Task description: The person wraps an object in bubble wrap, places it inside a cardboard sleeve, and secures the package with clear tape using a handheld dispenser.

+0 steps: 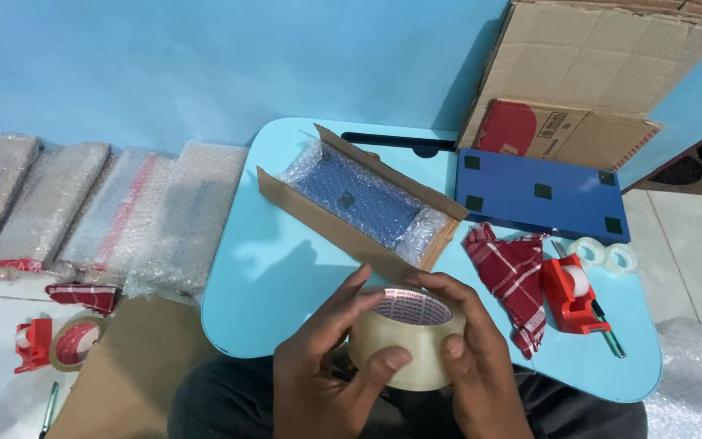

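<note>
Both hands hold a roll of clear packing tape [404, 337] over the near edge of a light blue lap table [286, 276]. My left hand [322, 362] wraps the roll's left side with its thumb on the front face. My right hand [473, 358] grips the right side, its thumb pressed on the tape's outer surface. Just beyond the roll lies an open cardboard box [351, 223] with a blue item in bubble wrap [359, 199] inside.
On the table's right are a red checked cloth [513, 280], a red tape dispenser [570, 297], two small clear tape rolls [607, 254] and a blue flat board [542, 195]. Several bubble-wrapped parcels [83, 211] lie on the floor at left, with another red dispenser [54, 343]. Flattened cardboard [603, 65] leans at back right.
</note>
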